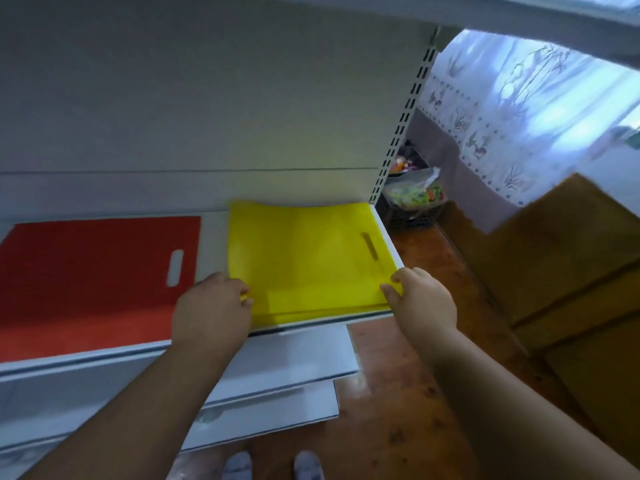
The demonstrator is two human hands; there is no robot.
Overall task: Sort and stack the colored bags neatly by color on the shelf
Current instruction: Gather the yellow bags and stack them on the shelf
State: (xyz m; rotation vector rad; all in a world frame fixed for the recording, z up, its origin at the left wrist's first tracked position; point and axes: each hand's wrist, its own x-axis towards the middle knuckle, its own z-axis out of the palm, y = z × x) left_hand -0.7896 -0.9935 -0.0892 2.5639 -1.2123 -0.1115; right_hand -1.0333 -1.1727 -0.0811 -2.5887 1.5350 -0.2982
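A stack of flat yellow bags (304,258) lies at the right end of the white shelf (214,237), its handle slot toward the right edge. My left hand (211,306) grips the stack's near left corner. My right hand (420,299) pinches the near right corner at the shelf's end. A flat red bag (93,282) with a white-looking handle slot lies on the same shelf to the left, apart from the yellow stack.
Lower white shelves (284,375) jut out below. Right of the shelf unit stand brown cardboard boxes (561,271) and a dark crate with packets (412,199) on a wooden floor. A patterned curtain (519,109) hangs behind. The shelf upright (401,126) bounds the right side.
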